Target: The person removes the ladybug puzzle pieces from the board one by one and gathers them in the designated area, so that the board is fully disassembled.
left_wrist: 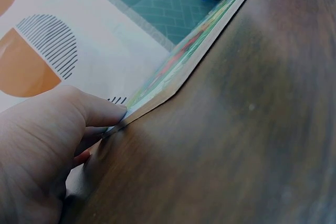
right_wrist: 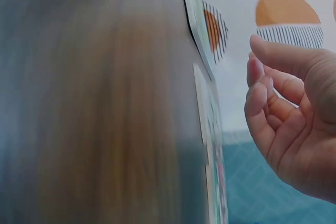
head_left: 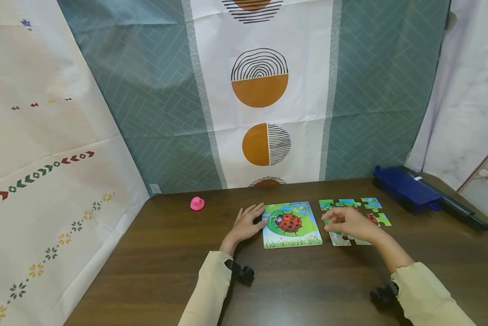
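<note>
A square ladybug puzzle board lies flat on the brown table. At its left edge rests my left hand, the fingers stretched along the side and the thumb touching the edge. In the left wrist view, that thumb meets the near corner of the board. To the right are several jigsaw pieces, laid close together with gaps among them. Over these pieces hovers my right hand, covering part of them. Its fingers are loosely bent in the right wrist view, with nothing visible between them and the thumb.
A pink rubber duck sits at the back left of the table. Toward the back right lie a blue dustpan-like object and a long black object. Patterned cloth hangs behind the table.
</note>
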`<state>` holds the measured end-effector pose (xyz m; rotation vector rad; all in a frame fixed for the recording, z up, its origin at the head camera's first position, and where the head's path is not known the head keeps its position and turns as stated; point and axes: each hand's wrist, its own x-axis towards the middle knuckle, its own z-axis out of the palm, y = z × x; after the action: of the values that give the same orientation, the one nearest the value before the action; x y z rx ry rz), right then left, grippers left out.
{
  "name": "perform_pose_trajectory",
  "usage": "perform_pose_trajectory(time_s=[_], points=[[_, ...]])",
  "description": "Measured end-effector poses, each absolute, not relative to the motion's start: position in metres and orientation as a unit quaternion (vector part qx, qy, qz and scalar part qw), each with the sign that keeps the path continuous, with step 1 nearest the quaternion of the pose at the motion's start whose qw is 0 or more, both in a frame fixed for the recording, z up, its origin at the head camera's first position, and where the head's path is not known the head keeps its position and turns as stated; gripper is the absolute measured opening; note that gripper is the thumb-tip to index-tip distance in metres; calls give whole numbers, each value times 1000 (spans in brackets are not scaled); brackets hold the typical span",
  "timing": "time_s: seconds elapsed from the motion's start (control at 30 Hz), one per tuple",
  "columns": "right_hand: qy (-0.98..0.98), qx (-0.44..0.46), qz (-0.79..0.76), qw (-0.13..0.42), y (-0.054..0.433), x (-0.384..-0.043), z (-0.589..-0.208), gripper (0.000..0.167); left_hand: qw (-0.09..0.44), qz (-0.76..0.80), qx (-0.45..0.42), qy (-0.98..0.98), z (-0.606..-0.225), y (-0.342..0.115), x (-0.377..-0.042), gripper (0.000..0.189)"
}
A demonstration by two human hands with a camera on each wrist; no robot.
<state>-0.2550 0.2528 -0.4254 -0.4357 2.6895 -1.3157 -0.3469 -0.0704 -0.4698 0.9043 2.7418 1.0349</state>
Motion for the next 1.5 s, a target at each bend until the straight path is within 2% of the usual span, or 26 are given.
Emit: perform_pose_trajectory(time_s=[0.17, 0.5, 0.73, 0.93, 1.23, 1.5], points=[[886, -152, -432, 71, 234, -259, -430, 37, 45, 337, 299, 891, -471, -69, -346, 56], [913, -160, -360, 104, 216, -266, -432, 69, 43, 328, 296, 896, -470, -65, -349, 56], [918, -131, -357, 112, 211, -266, -429, 67, 37, 328, 294, 897, -469, -64, -351, 56], [919, -131, -354, 110, 208, -267, -427, 66, 39, 328, 294, 897, -469, -66, -350, 56], [910, -154, -378, 74, 206, -265, -431, 64, 39, 336, 299, 892, -469, -69, -348, 56], [895, -161, -408, 79, 204, -264, -435, 63, 41, 335, 296, 894, -471, -72, -348, 56]])
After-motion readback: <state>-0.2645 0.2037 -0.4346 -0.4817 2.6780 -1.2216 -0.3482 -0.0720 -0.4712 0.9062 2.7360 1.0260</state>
